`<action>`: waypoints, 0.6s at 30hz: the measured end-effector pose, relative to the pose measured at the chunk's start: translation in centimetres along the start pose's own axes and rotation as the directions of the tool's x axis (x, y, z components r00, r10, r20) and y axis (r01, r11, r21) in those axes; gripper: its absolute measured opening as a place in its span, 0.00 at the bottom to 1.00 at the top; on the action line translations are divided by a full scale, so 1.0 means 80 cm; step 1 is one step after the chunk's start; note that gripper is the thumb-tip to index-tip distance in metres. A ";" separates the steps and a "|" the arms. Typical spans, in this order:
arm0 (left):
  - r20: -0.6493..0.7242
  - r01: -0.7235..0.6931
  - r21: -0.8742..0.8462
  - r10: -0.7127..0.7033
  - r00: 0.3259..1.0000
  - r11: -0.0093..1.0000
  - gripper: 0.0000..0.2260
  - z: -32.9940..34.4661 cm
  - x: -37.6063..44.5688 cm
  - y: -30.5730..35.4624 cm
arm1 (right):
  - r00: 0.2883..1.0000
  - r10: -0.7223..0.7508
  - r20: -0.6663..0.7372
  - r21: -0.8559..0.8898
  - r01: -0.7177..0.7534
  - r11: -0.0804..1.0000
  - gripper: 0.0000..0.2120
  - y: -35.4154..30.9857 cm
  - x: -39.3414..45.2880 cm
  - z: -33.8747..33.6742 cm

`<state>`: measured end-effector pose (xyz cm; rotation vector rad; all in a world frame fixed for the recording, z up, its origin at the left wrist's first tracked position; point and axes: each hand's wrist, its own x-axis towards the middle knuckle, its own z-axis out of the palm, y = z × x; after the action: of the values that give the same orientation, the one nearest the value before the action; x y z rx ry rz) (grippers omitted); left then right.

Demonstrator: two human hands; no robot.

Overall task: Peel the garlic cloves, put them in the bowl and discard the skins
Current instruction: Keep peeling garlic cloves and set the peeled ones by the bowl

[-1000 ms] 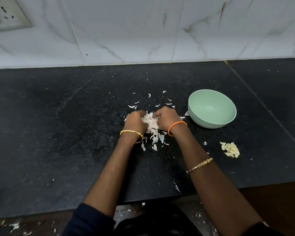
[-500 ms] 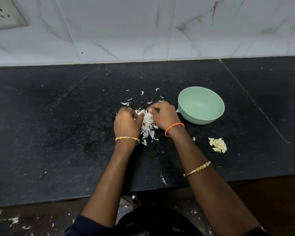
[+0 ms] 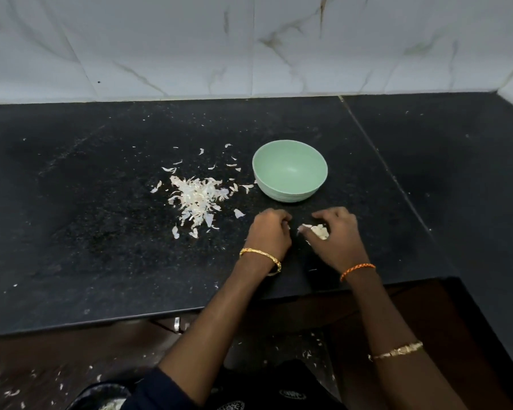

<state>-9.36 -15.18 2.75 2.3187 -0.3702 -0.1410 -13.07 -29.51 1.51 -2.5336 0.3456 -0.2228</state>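
Note:
My right hand (image 3: 338, 238) curls over a small heap of peeled garlic cloves (image 3: 320, 231) on the black counter (image 3: 101, 232), in front of the bowl. My left hand (image 3: 268, 232) lies just left of the cloves with its fingers curled down onto the counter; nothing shows in it. The pale green bowl (image 3: 288, 196) stands empty just beyond both hands. A pile of white garlic skins (image 3: 196, 199) lies to the left of the bowl, apart from both hands. Loose flakes are scattered around the pile.
A white marble-tiled wall (image 3: 249, 54) backs the counter. The counter's front edge runs just below my wrists. Skin flakes litter the dark floor (image 3: 27, 380) under it. A seam in the counter (image 3: 382, 161) runs right of the bowl.
Both hands have let go of the skin pile and moved right to the peeled cloves in front of the bowl. The skins now lie uncovered on the counter.

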 end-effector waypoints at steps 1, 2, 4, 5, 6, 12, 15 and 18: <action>-0.030 0.015 0.031 -0.014 0.999 0.999 0.12 0.008 0.001 0.000 | 1.000 -0.001 0.031 -0.049 0.003 0.999 0.23 0.006 0.000 0.005; -0.055 0.029 0.054 -0.026 0.998 0.998 0.13 0.015 0.000 0.001 | 0.999 -0.023 0.029 -0.108 0.026 0.994 0.25 0.010 -0.002 0.010; -0.087 0.041 0.086 -0.034 0.996 0.995 0.13 0.023 -0.003 0.000 | 0.994 -0.111 -0.018 -0.255 0.103 0.961 0.23 0.012 -0.002 0.025; -0.095 0.037 0.098 -0.028 0.995 0.994 0.13 0.027 -0.005 0.000 | 0.986 -0.157 -0.061 -0.322 0.130 0.938 0.20 0.014 -0.002 0.032; -0.104 0.036 0.105 -0.025 0.994 0.994 0.12 0.029 -0.007 -0.001 | 0.976 -0.194 -0.101 -0.363 0.145 0.920 0.17 0.013 0.000 0.037; -0.169 0.061 0.087 -0.046 0.985 0.994 0.11 0.034 -0.010 -0.004 | 0.921 -0.366 -0.130 -0.410 0.286 0.866 0.10 0.015 0.009 0.044; -0.196 0.058 0.058 -0.045 0.980 0.997 0.11 0.036 -0.011 -0.006 | 0.911 -0.393 -0.125 -0.439 0.305 0.845 0.12 0.015 0.009 0.045; -0.209 0.058 0.035 -0.050 0.977 0.998 0.10 0.035 -0.014 -0.006 | 0.908 -0.400 -0.127 -0.481 0.297 0.825 0.13 0.017 0.012 0.046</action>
<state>-10.89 -16.40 0.44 2.3579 -0.2062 0.0840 -11.54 -28.98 -2.20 -3.0347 -0.0010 -0.6422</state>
